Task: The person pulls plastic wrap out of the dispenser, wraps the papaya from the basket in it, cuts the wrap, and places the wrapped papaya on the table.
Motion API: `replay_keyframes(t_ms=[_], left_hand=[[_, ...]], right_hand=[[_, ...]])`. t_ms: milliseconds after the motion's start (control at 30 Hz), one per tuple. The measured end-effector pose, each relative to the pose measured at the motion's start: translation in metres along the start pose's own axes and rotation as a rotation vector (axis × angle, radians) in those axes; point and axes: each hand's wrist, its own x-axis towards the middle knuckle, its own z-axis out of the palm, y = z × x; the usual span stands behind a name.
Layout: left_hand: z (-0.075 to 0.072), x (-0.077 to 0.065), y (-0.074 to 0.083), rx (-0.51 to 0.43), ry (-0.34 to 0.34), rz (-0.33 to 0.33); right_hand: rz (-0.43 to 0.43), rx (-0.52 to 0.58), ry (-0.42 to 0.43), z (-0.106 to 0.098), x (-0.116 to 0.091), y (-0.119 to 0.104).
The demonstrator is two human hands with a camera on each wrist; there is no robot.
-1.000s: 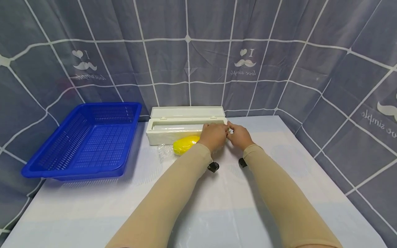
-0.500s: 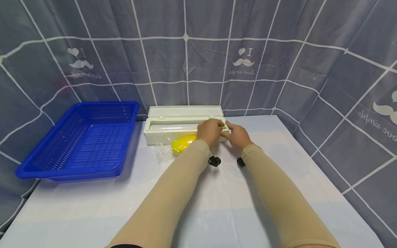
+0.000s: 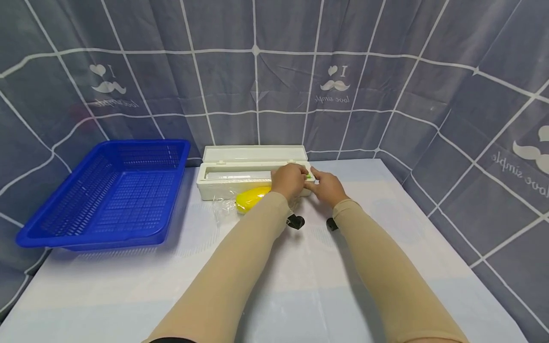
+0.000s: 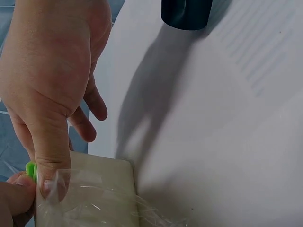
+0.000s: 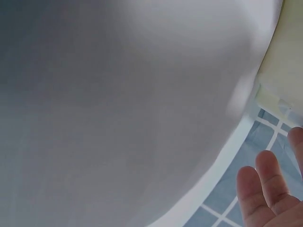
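Note:
A long white cling film dispenser [image 3: 231,189] stands at the back of the table with its lid [image 3: 253,153] raised. My left hand [image 3: 288,181] reaches over its right end, finger and thumb pinching a small green slide cutter [image 4: 30,169]. My right hand [image 3: 328,188] holds the same end; in the left wrist view its thumb presses the dispenser's front through clear film [image 4: 102,194]. Its other fingers [image 5: 267,175] extend loosely past the end. A smooth yellow oblong item [image 3: 252,198] lies against the dispenser's front among clear film, partly hidden behind my left wrist.
A blue plastic basket [image 3: 159,236] sits at the table's left side. Grey curtain [image 3: 283,85] with white lines hangs close behind and right of the table. The white cloth [image 3: 291,286] covers the tabletop. Dark wrist cameras [image 3: 296,221] hang below both wrists.
My left hand has shifted slightly left along the dispenser, and the green slide cutter has come into sight. My right thumb has spread from the fingers. The head view has turned slightly right.

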Motion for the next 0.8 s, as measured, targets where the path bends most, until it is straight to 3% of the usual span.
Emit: replay_keyframes(t_ms=[300,567,800], left_hand=[[-0.012,-0.002,-0.002,0.056,-0.022,0.041],[-0.015,0.006,-0.008,0.174,-0.051,0.058],[-0.02,0.003,-0.02,0.123,-0.043,0.06]], right_hand=[[-0.031,-0.021,0.019,-0.001,-0.001,-0.002],[-0.018,-0.015,-0.005,-0.002,-0.001,-0.002],[-0.02,0.015,-0.01,-0.002,0.0,0.002]])
